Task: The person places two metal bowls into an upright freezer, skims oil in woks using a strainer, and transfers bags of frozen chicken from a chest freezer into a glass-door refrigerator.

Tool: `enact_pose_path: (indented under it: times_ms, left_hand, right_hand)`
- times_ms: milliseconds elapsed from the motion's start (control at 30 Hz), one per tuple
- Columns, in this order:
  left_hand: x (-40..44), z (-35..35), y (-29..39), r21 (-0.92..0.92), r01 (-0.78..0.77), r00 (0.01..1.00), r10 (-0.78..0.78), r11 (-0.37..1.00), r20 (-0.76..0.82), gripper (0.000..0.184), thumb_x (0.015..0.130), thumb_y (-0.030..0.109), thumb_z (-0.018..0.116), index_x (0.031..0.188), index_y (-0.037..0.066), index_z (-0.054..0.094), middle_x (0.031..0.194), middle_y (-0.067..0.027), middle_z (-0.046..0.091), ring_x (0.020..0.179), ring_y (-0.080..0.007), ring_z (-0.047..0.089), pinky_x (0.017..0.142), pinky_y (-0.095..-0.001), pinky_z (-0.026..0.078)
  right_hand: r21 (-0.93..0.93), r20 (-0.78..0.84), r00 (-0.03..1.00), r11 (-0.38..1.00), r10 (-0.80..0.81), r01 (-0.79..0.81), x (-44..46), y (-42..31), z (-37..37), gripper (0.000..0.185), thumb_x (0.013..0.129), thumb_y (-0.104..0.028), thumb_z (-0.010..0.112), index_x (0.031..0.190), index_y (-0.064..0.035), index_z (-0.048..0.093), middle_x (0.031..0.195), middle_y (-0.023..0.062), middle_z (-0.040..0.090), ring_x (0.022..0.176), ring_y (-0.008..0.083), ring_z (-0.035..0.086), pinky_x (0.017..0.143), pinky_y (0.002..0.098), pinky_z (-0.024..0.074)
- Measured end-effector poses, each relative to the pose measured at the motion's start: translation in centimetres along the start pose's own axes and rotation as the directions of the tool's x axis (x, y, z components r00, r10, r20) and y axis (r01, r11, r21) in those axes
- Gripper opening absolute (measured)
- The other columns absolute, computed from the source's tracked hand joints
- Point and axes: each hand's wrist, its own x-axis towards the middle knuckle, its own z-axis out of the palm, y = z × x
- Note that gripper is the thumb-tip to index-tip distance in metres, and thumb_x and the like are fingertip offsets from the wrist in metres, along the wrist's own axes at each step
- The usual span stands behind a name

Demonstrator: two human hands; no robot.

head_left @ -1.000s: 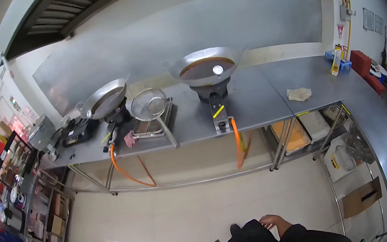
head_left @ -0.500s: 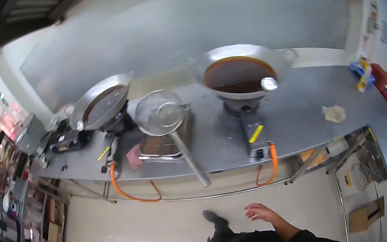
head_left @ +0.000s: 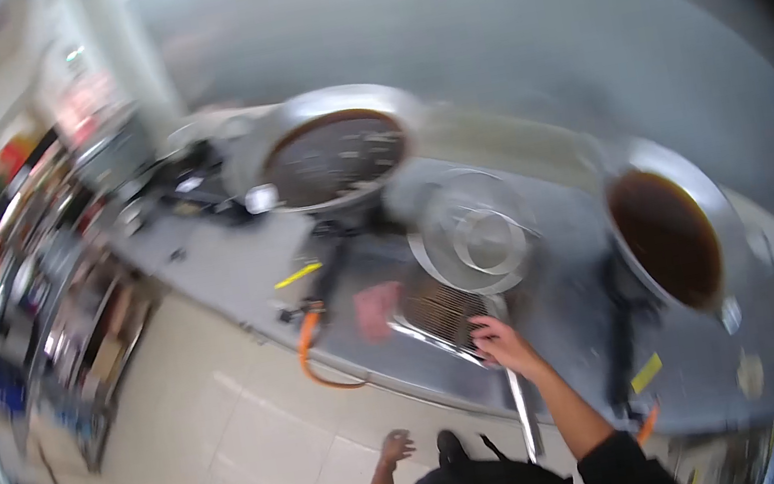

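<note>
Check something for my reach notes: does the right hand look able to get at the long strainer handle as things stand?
Probably yes: the right hand, apparently open, is right by the long strainer handle, whose lower stretch looks unobstructed. Blur hides whether they touch.

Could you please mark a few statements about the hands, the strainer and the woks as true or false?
1. The right hand is beside the handle of the strainer. True.
2. The left hand grips the pink cloth. False: that hand is over the floor, and the cloth lies on the table.
3. The left wok and the right wok both contain dark liquid. True.
4. The strainer's mesh bowl sits inside the left wok. False: it is between the two woks, partly over the wire rack.
</note>
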Motion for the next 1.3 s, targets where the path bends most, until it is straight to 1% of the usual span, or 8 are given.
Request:
enact_pose_path:
  times_ms: [167, 300, 400, 567, 667, 900, 1100, 1300]
  left_hand:
    - [-1.5, -0.7, -1.3, 0.124, 0.155, 0.981, -0.139, 0.980, -0.132, 0.047, 0.089, 0.043, 0.058, 0.122, 0.010, 0.051, 0.102, -0.0155, 0.067, 0.082, -0.0255, 0.067, 0.069, -0.0406, 0.054]
    - [-3.8, -2.1, -5.5, 0.238, 0.374, 0.921, -0.328, 0.897, -0.211, 0.044, 0.090, 0.041, 0.047, 0.104, 0.002, 0.062, 0.095, -0.0117, 0.067, 0.074, -0.0241, 0.067, 0.059, -0.0391, 0.054]
    - [-5.9, -3.3, -8.3, 0.249, 0.438, 0.894, -0.390, 0.864, -0.222, 0.044, 0.089, 0.039, 0.047, 0.095, 0.000, 0.064, 0.095, -0.0122, 0.069, 0.076, -0.0259, 0.069, 0.061, -0.0407, 0.055]
    - [-6.1, -2.3, -8.2, 0.114, 0.409, 0.880, -0.358, 0.906, -0.312, 0.039, 0.088, 0.039, 0.047, 0.093, 0.003, 0.064, 0.090, -0.0097, 0.068, 0.074, -0.0239, 0.069, 0.059, -0.0392, 0.056]
    - [-5.1, -0.8, -6.3, 0.189, 0.350, 0.919, -0.297, 0.918, -0.260, 0.039, 0.088, 0.039, 0.047, 0.092, 0.005, 0.065, 0.088, -0.0087, 0.067, 0.072, -0.0242, 0.069, 0.059, -0.0380, 0.056]
    - [-2.2, 3.3, -3.4, 0.119, 0.244, 0.955, -0.217, 0.963, -0.200, 0.041, 0.087, 0.035, 0.058, 0.115, 0.006, 0.055, 0.092, -0.0139, 0.067, 0.073, -0.0253, 0.068, 0.062, -0.0401, 0.055]
    - [0.3, 5.8, -2.3, 0.210, 0.235, 0.972, -0.227, 0.949, -0.065, 0.042, 0.091, 0.024, 0.058, 0.125, 0.005, 0.041, 0.097, -0.0211, 0.064, 0.074, -0.0323, 0.068, 0.061, -0.0427, 0.055]
    - [0.4, 7.3, -0.1, 0.350, 0.231, 0.969, -0.246, 0.908, -0.002, 0.040, 0.093, 0.025, 0.050, 0.126, 0.005, 0.042, 0.102, -0.0211, 0.064, 0.081, -0.0342, 0.068, 0.066, -0.0445, 0.054]
  right_hand:
    - [-0.769, -0.008, 0.795, 0.513, -0.606, 0.383, 9.2, 7.2, 2.3, 0.038, 0.082, -0.015, 0.067, 0.118, -0.0065, 0.059, 0.090, 0.0074, 0.061, 0.077, 0.0172, 0.060, 0.071, 0.0323, 0.0504]
    - [-0.227, -0.086, 0.960, 0.943, -0.267, 0.242, 10.0, 7.4, 2.3, 0.034, 0.081, -0.010, 0.063, 0.115, -0.0085, 0.057, 0.095, 0.0075, 0.060, 0.077, 0.0176, 0.061, 0.065, 0.0328, 0.0525]
    - [0.483, -0.203, 0.979, 0.867, -0.025, 0.122, 8.4, 3.9, 2.8, 0.047, 0.075, 0.000, 0.056, 0.120, -0.0108, 0.048, 0.098, 0.0092, 0.057, 0.077, 0.0179, 0.060, 0.059, 0.0294, 0.0529]
    - [0.623, -0.328, 0.916, 0.782, 0.232, 0.025, 7.1, 3.2, -2.2, 0.041, 0.078, -0.004, 0.050, 0.118, -0.0088, 0.049, 0.081, 0.0107, 0.056, 0.051, 0.0120, 0.046, 0.039, 0.0213, 0.0363]
    - [0.668, -0.091, 0.954, 0.728, 0.285, -0.154, 5.8, 4.7, -5.0, 0.039, 0.081, -0.004, 0.048, 0.119, -0.0082, 0.053, 0.070, 0.0107, 0.053, 0.041, 0.0097, 0.035, 0.034, 0.0212, 0.0254]
    - [0.446, 0.230, 0.964, 0.866, 0.134, -0.227, -4.1, -7.1, -5.1, 0.041, 0.087, -0.006, 0.041, 0.127, -0.0025, 0.051, 0.065, 0.0045, 0.047, 0.042, 0.0052, 0.031, 0.034, 0.0197, 0.0229]
    - [0.384, 0.016, 1.000, 0.923, -0.020, 0.012, -12.0, -19.6, -13.8, 0.037, 0.084, -0.008, 0.044, 0.120, -0.0037, 0.050, 0.066, 0.0056, 0.050, 0.042, 0.0079, 0.039, 0.035, 0.0218, 0.0296]
    - [-0.337, -0.429, 0.902, 0.916, 0.055, -0.216, -15.1, -21.2, -31.9, 0.027, 0.092, -0.030, 0.048, 0.087, -0.0054, 0.060, 0.060, -0.0017, 0.044, 0.045, 0.0058, 0.033, 0.038, 0.0232, 0.0252]
